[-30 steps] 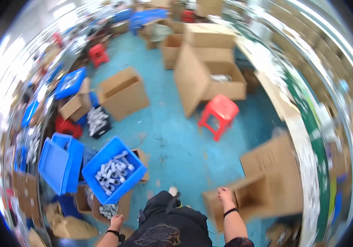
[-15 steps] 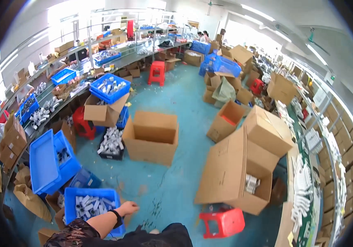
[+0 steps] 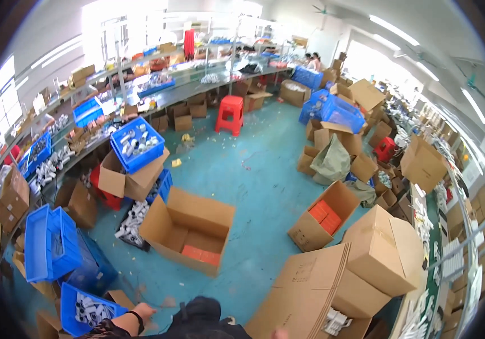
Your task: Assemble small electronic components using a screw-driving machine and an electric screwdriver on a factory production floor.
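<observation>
Beside left hand, blue crate of white parts, long axis left-right

Workshop floor seen from above. At 7 o'clock, the left hand, wrist banded in black, hangs just beside a blue crate of white parts, fingers loosely curled, holding nothing. At 6 o'clock, only a sliver of the right hand shows at the lower edge, touching a large cardboard box; its grip cannot be told. Near centre, an open carton holds orange packets. At 10 o'clock, a second blue crate of white parts rests on an open box. At 12 o'clock, a red stool stands before a long desk. The floor is teal.
</observation>
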A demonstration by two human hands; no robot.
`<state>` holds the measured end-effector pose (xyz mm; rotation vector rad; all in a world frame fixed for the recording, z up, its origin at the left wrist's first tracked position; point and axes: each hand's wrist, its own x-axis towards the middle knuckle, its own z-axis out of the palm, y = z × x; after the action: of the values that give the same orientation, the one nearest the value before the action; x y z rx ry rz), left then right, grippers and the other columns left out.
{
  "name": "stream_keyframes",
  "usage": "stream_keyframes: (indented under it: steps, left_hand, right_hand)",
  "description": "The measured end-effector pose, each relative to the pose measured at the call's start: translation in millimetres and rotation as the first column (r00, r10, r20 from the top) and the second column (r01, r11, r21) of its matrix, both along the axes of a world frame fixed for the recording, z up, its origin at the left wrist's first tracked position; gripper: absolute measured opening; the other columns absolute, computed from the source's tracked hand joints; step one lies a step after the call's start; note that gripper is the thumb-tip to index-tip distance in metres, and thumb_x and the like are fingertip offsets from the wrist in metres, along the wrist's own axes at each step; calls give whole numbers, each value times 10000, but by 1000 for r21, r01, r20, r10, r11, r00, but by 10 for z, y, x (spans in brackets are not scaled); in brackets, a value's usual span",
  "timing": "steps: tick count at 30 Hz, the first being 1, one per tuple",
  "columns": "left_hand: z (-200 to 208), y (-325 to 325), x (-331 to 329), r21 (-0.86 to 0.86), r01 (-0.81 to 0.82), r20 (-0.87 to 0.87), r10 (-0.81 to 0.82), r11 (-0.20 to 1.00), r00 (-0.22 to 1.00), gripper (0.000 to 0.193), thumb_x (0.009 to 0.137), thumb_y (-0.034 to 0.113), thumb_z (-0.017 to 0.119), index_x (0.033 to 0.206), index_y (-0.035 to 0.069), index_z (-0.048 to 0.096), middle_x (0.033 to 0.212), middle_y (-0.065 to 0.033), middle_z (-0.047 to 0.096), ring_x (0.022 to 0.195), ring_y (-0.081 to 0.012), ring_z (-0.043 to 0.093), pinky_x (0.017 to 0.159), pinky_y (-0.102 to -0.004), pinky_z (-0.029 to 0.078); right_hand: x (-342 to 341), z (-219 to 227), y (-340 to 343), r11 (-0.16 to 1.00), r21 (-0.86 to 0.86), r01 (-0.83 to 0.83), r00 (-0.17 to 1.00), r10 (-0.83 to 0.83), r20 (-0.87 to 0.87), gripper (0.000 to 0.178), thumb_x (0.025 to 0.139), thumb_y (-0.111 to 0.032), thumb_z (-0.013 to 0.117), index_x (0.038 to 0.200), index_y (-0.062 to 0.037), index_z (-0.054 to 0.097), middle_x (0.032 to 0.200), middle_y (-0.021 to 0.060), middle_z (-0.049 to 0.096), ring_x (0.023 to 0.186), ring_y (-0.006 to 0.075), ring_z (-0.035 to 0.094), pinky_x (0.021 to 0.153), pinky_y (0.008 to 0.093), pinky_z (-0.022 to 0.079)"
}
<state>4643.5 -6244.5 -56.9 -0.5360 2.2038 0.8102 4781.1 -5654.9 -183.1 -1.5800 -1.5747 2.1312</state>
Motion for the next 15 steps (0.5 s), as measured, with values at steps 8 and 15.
stream_keyframes:
  steps: [8,15]
  left_hand:
    - [-1140,697,-1009,33,-257,368,227,966,902,174,894,210,648,1000,82,701,800,-97,673,683,-264,658,576,-439,505]
    - [-656,2719,-5033,23,587,-402,-530,809,746,385,887,362,579,994,11,693,962,-253,667,912,-400,647,779,-464,525]
  right_hand:
    - [-3103,1123,1515,985,-11,-170,983,169,-68,184,972,-228,563,1082,-84,534,809,51,621,632,156,591,529,296,458]
    - [-3258,693,2080,977,-194,-93,911,162,380,177,942,-230,580,1032,-79,595,799,68,631,647,206,630,538,329,481]
